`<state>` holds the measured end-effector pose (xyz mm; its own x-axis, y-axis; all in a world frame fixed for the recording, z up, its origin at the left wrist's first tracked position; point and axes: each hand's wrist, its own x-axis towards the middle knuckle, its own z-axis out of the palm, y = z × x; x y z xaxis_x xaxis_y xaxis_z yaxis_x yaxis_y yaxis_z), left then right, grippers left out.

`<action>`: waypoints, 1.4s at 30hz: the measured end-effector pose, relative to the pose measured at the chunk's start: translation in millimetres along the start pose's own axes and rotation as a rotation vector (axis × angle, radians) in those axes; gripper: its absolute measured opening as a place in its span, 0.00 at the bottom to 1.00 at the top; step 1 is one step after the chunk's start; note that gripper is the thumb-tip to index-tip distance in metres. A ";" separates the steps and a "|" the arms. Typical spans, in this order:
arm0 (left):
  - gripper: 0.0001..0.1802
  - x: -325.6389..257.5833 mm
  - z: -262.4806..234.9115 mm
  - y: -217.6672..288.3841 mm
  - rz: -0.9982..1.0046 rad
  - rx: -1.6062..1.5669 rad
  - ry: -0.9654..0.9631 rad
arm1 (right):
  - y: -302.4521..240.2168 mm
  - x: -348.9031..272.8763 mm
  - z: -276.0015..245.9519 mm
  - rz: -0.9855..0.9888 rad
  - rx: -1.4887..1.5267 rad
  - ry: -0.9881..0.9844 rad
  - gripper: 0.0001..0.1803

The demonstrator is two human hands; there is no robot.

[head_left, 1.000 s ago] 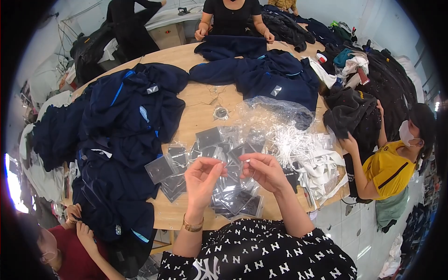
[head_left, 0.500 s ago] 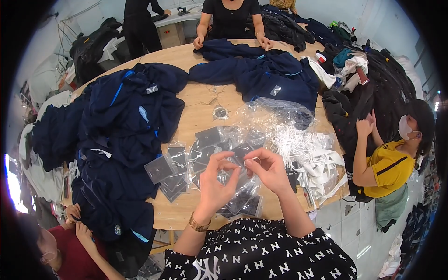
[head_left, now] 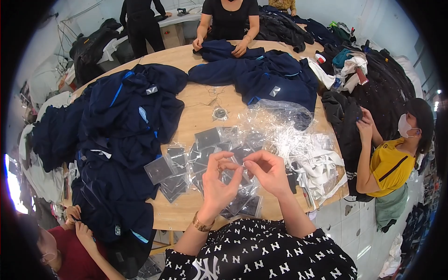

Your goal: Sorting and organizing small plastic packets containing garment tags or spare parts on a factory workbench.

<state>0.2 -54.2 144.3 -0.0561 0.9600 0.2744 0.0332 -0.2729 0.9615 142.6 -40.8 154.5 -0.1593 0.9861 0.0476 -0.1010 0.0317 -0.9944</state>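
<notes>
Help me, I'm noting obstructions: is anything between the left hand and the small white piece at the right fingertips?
Nothing visible: the left hand is close beside the small white piece held by the right hand, though contact is too small to judge. The plastic packets lie below, on the table.

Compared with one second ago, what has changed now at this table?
Your left hand moved right, nearer to your right hand, which still pinches a small white piece. The yellow-shirted person brought both hands together at the dark fabric. One hand of the far black-shirted person moved left onto navy cloth. The clear plastic packets, white cord pile and navy garments at left stayed.
</notes>
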 end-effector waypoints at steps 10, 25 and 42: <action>0.18 -0.7 2.3 -4.6 -0.035 -0.118 0.005 | 5.6 -1.5 8.1 -0.012 0.075 0.067 0.04; 0.18 -0.1 1.9 -9.6 -0.037 -0.099 0.016 | 17.1 1.4 8.2 0.001 0.172 0.061 0.05; 0.18 -0.6 7.2 -8.7 -0.109 -0.200 -0.017 | 23.1 -1.0 11.0 -0.011 0.254 0.128 0.05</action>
<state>7.1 -51.9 135.7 -0.0317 0.9849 0.1704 -0.1708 -0.1733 0.9699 129.6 -42.9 132.5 -0.0327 0.9990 0.0302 -0.3473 0.0170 -0.9376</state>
